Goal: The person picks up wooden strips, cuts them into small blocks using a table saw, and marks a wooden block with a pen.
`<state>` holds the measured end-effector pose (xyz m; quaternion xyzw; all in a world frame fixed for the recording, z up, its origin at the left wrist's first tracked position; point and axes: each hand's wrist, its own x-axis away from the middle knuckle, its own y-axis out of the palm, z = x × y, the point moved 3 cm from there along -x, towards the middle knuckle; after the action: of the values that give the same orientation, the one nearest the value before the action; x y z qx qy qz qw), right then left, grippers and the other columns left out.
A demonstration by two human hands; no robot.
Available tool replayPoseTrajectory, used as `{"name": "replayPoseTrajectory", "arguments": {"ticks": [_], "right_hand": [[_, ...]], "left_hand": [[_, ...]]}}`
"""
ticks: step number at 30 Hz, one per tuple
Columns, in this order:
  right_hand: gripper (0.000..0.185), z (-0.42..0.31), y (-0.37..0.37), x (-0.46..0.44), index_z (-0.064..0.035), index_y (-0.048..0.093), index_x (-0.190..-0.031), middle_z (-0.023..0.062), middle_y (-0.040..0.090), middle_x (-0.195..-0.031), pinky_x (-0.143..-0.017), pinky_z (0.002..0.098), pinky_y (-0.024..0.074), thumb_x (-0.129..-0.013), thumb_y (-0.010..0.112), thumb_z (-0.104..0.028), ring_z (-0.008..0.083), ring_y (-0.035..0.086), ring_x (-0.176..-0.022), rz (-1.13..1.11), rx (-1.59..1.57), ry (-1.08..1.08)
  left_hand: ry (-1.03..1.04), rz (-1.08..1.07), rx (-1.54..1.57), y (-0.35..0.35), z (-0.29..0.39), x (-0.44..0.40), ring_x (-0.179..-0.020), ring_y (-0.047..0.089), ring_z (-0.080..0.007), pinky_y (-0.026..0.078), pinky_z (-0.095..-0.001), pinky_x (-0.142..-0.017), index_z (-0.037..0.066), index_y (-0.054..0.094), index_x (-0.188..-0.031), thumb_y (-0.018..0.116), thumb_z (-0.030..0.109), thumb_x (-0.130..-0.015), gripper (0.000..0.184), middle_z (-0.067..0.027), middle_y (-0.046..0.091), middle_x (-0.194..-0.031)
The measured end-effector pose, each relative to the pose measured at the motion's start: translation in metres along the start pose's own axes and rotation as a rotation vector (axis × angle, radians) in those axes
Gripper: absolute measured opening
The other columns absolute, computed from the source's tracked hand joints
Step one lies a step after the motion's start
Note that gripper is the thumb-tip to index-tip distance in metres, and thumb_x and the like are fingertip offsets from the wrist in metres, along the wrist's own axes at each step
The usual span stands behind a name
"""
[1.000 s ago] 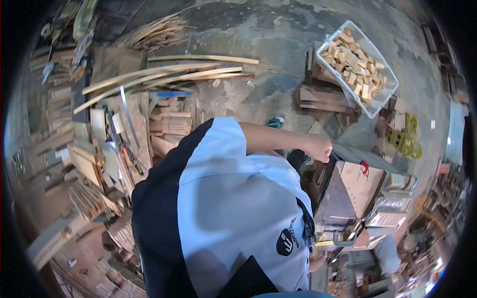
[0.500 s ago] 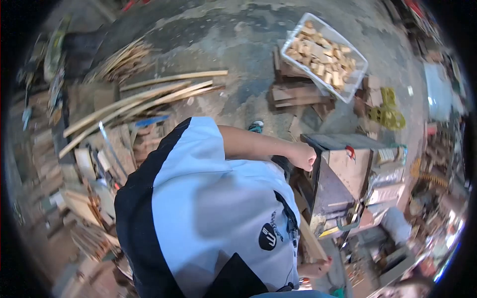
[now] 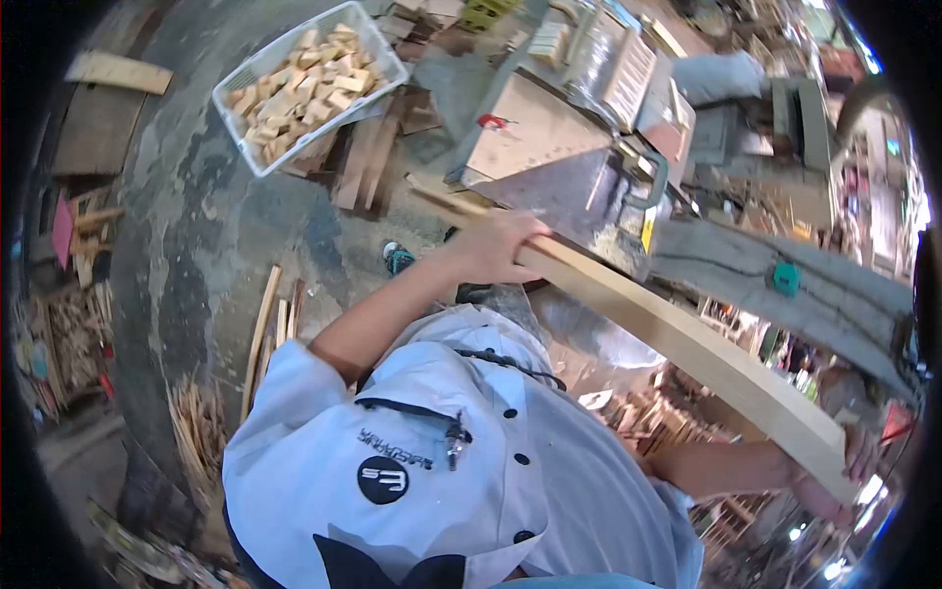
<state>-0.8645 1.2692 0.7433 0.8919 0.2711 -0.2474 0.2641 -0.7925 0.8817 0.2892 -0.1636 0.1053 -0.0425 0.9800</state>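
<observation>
A long, pale wooden board [image 3: 687, 344] runs slantwise from beside the machine down to the lower right. My left hand [image 3: 498, 245] is closed over the board toward its far end, thumb and fingers around its edges. At the near end, my right hand [image 3: 829, 496] grips the board from below and the side, its fingers partly hidden by the wood. Just beyond my left hand stands a woodworking machine [image 3: 549, 137] with a dark metal top, a wooden panel and a curved handle. Sawdust [image 3: 620, 243] lies on it near the board.
A white plastic crate [image 3: 240, 133] full of small wood blocks stands on stacked planks [image 3: 368, 167] at upper left. A grey bench [image 3: 785, 260] with a green object [image 3: 786, 279] is at right. Wood strips [image 3: 260, 334] lie on the floor [image 3: 196, 255] at left.
My view and body have turned toward the machine and bench. My left hand, a fist off the board before, now holds it. The board has come fully into view, with my right hand still on it.
</observation>
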Motion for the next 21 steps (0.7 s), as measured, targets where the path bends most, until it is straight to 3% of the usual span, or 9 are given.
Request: {"name": "replayPoseTrajectory", "arguments": {"ticks": [2,3,6,8,9,12,15,19,21], "right_hand": [[0.056,0.096,0.059,-0.019,-0.0012,0.056,-0.093,0.0065,0.052,-0.089,-0.073,0.0319,0.0486,-0.066,0.077,-0.046,0.0178,0.055,-0.08,0.087,-0.154,-0.152],[0.058,0.052,-0.021,-0.002,-0.0045,0.051,-0.105,0.006,0.053,-0.099,-0.086,0.0292,0.0475,-0.069,0.08,-0.04,0.0203,0.054,-0.094,0.115,-0.127,0.071],[0.051,0.144,-0.115,0.022,-0.0048,0.061,-0.109,0.0085,0.059,-0.105,-0.091,0.0387,0.0503,-0.087,0.07,-0.05,0.0232,0.056,-0.1,0.437,-0.336,-0.042],[0.061,0.232,-0.164,0.048,-0.0046,0.066,-0.116,0.0129,0.069,-0.112,-0.093,0.0453,0.0539,-0.102,0.049,-0.061,0.028,0.065,-0.106,0.334,0.205,0.195],[0.059,0.279,-0.162,0.06,-0.0039,0.064,-0.12,0.0136,0.067,-0.118,-0.095,0.041,0.0554,-0.096,0.057,-0.057,0.0267,0.065,-0.11,0.507,0.608,0.306],[0.027,0.407,-0.168,0.094,-0.0062,0.06,-0.126,0.0099,0.067,-0.117,-0.1,0.0423,0.0541,-0.105,0.062,-0.023,0.0247,0.066,-0.109,0.811,0.186,0.605],[0.031,0.506,-0.187,0.13,-0.0051,0.056,-0.13,0.0068,0.065,-0.119,-0.093,0.0397,0.0547,-0.103,0.068,-0.015,0.0239,0.066,-0.107,0.928,0.249,0.759],[0.033,0.585,-0.222,0.161,-0.0074,0.062,-0.126,0.0025,0.066,-0.101,-0.066,0.032,0.0518,-0.103,0.071,-0.029,0.0152,0.064,-0.082,0.844,0.538,0.884],[0.037,0.595,-0.232,0.161,-0.0037,0.063,-0.128,0.008,0.07,-0.108,-0.08,0.037,0.0525,-0.102,0.071,-0.028,0.0223,0.067,-0.094,0.763,0.631,0.983]], "left_hand": [[0.07,0.011,-0.153,-0.018,-0.005,0.017,-0.107,0.067,-0.0362,0.051,-0.0457,-0.097,0.006,0.069,-0.115,0.087,0.044,-0.074,0.058,-0.0134,0.069,-0.108],[0.067,0.036,-0.206,-0.023,-0.011,0.029,-0.106,0.068,-0.0357,0.051,-0.0456,-0.095,0.006,0.068,-0.115,0.087,0.044,-0.074,0.058,-0.0141,0.069,-0.107],[0.033,0.099,-0.329,-0.032,-0.033,0.074,-0.102,0.068,-0.0374,0.053,-0.0474,-0.089,0.006,0.067,-0.111,0.088,0.041,-0.073,0.056,-0.0162,0.069,-0.104],[-0.172,0.065,-0.364,-0.037,-0.053,0.113,-0.099,0.068,-0.0392,0.054,-0.0492,-0.087,0.005,0.067,-0.109,0.088,0.04,-0.073,0.054,-0.0168,0.069,-0.103],[-0.273,0.056,-0.386,-0.043,-0.052,0.128,-0.098,0.068,-0.0396,0.055,-0.0496,-0.085,0.005,0.066,-0.108,0.088,0.038,-0.074,0.051,-0.0171,0.069,-0.102],[-0.506,0.019,-0.532,-0.06,-0.062,0.17,-0.095,0.069,-0.0388,0.056,-0.0488,-0.081,0.005,0.066,-0.104,0.086,0.036,-0.073,0.048,-0.0171,0.068,-0.1],[-0.755,0.001,-0.631,-0.072,-0.056,0.185,-0.093,0.07,-0.039,0.057,-0.0498,-0.08,0.006,0.066,-0.102,0.086,0.04,-0.071,0.049,-0.0167,0.069,-0.097],[-0.805,-0.039,-0.752,-0.072,-0.057,0.167,-0.091,0.07,-0.0394,0.057,-0.0508,-0.079,0.006,0.067,-0.099,0.086,0.043,-0.071,0.05,-0.0169,0.071,-0.093],[-0.874,-0.039,-0.732,-0.066,-0.065,0.158,-0.09,0.071,-0.0399,0.057,-0.0516,-0.079,0.007,0.068,-0.099,0.085,0.042,-0.072,0.049,-0.0177,0.072,-0.091]]}}
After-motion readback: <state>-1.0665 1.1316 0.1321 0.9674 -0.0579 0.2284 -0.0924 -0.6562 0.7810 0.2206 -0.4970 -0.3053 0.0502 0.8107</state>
